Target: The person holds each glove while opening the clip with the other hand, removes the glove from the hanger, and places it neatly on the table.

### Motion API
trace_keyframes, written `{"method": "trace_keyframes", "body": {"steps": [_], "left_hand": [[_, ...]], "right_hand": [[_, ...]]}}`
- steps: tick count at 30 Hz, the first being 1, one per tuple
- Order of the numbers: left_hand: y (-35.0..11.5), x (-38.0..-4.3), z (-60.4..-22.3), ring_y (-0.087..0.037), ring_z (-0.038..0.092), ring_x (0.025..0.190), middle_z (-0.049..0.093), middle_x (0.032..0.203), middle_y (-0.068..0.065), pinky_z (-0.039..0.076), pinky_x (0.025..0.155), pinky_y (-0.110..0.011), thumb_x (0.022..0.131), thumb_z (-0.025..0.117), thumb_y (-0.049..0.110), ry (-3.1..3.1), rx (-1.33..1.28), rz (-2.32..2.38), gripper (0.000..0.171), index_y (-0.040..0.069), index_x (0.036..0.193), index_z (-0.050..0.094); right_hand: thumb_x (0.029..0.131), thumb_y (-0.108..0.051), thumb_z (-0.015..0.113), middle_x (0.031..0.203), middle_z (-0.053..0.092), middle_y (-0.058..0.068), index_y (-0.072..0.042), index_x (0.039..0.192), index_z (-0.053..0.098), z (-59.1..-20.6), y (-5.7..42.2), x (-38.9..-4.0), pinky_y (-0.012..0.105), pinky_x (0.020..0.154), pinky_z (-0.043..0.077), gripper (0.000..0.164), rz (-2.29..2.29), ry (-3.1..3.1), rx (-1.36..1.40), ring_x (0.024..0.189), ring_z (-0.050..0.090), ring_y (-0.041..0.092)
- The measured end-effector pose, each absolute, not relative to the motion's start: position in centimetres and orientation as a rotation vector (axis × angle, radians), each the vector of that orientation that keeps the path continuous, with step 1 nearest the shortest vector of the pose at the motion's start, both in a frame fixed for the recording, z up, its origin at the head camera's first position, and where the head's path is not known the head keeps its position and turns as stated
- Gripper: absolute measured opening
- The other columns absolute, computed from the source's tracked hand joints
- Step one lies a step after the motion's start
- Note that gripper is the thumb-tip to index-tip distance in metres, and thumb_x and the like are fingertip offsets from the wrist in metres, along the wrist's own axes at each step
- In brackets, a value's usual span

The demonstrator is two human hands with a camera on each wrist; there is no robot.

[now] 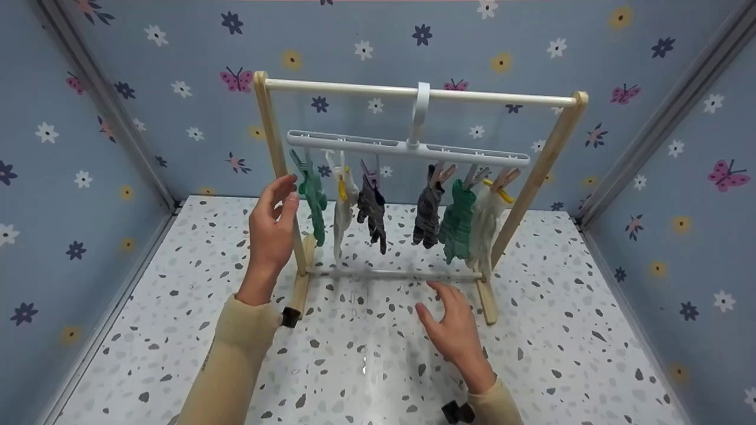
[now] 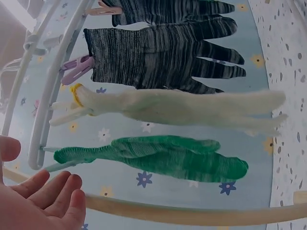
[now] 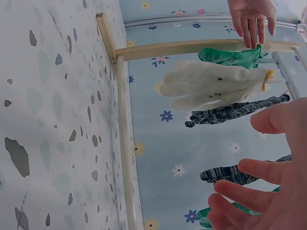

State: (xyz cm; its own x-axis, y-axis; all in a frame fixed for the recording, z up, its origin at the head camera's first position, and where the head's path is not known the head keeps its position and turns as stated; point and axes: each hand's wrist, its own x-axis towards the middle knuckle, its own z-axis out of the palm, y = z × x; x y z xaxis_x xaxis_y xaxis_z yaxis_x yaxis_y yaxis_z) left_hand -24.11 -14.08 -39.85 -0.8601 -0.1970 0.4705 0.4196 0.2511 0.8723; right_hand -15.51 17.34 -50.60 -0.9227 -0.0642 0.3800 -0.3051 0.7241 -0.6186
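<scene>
My left hand (image 1: pixel 273 227) is raised beside the rack's left post, fingers loosely bent and holding nothing. Nearest to it hangs a green glove (image 1: pixel 315 203), clipped by its cuff. A white glove (image 2: pixel 192 108) with a yellow-edged cuff and a dark striped glove (image 2: pixel 144 52) on a purple clothespin (image 2: pixel 79 69) follow along the grey hanger (image 1: pixel 354 141). On the hanger's right half are another dark striped glove (image 1: pixel 427 215), a green glove (image 1: pixel 457 224) and a white glove (image 1: pixel 485 221). Below them, in front of the rack, my right hand (image 1: pixel 453 327) is empty with fingers spread.
The wooden rack (image 1: pixel 546 153) carries the hanger by its hook (image 1: pixel 420 112) on the top bar (image 1: pixel 348 88). A low crossbar (image 1: pixel 396 274) joins its feet. Flower-patterned walls (image 1: pixel 390 35) enclose the speckled surface (image 1: pixel 354 348) on three sides.
</scene>
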Motion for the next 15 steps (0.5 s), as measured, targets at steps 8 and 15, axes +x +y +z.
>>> {"method": "trace_keyframes", "body": {"steps": [8,15], "left_hand": [[-13.4,-24.8,-38.9,-0.013,0.041,0.138,0.045,0.151,-0.001,0.031,0.114,-0.035,0.107,0.048,0.028,-2.053,-0.125,-1.77,0.048,0.01,0.151,0.04],[-12.4,-25.1,-38.1,-0.014,0.029,0.146,0.03,0.16,-0.004,0.024,0.117,-0.035,0.107,0.046,0.029,-1.951,-0.197,-1.964,0.058,0.008,0.157,0.025]], "right_hand": [[0.094,-0.028,0.07,0.123,0.063,0.01,-0.007,0.129,0.062,-50.2,16.8,-15.9,0.048,0.088,0.048,0.042,1.008,-2.583,0.314,0.105,0.06,0.029],[0.094,-0.028,0.069,0.122,0.064,0.009,-0.009,0.128,0.063,-50.1,16.7,-15.9,0.048,0.089,0.048,0.04,1.037,-2.555,0.35,0.109,0.06,0.028]]}}
